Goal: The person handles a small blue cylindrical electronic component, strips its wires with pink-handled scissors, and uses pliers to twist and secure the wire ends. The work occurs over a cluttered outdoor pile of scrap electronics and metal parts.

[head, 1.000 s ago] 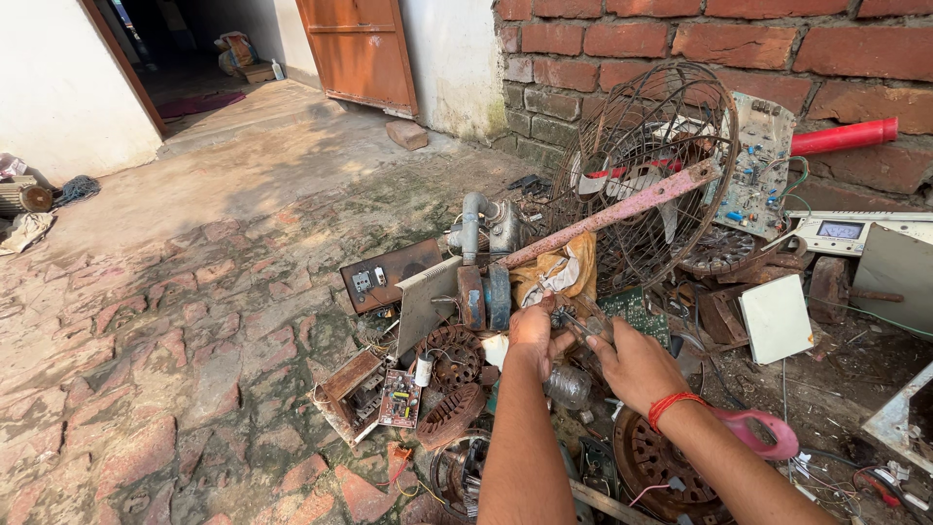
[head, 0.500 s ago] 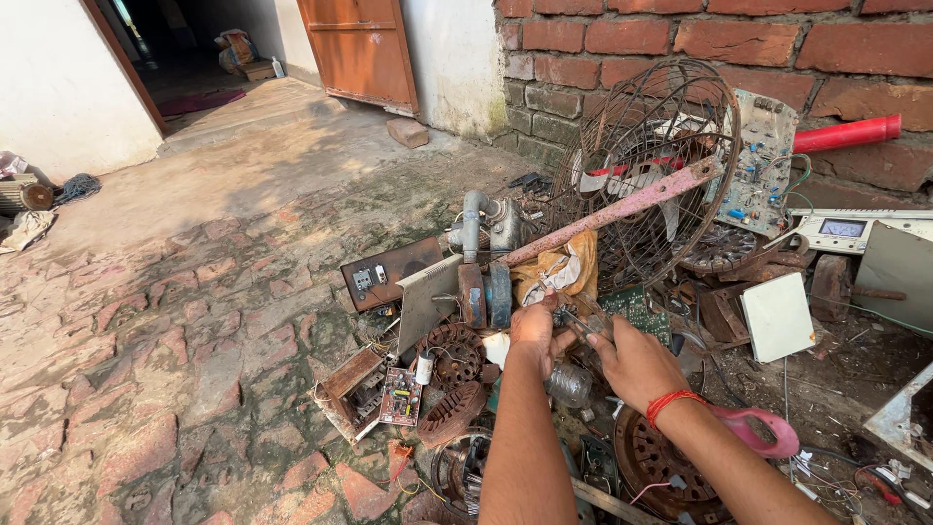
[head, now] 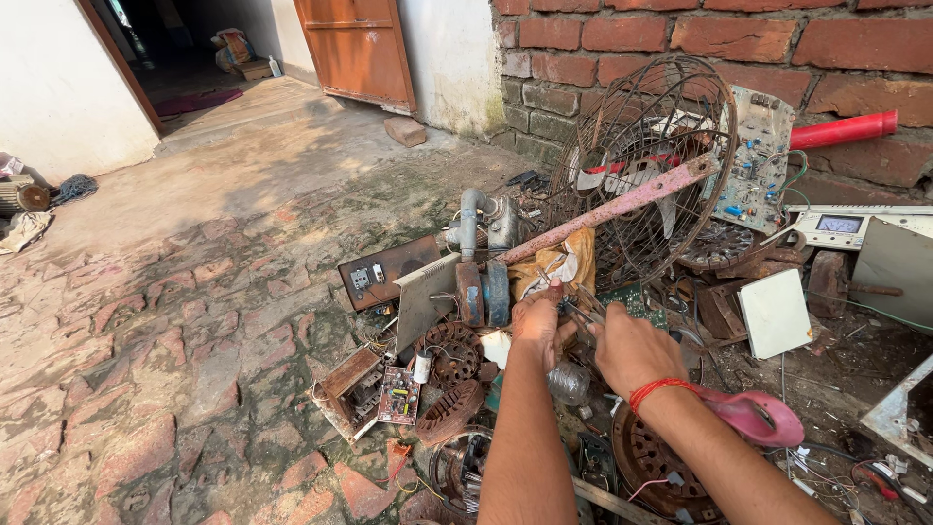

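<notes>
both hands' fingers (head: pixel 556 295) closed around a small metal part (head: pixel 583 313) held between them.

Scrap heap (head: pixel 457 355) right, bare paving (head: pixel 165 292) left

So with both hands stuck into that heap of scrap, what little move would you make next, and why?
Probably lift the small metal piece a little, clear of the heap. The left hand and the right hand both close on it from either side, and it sits hemmed in by the yellow cloth behind and a rusty motor part beside, so working on it there looks cramped.
</notes>
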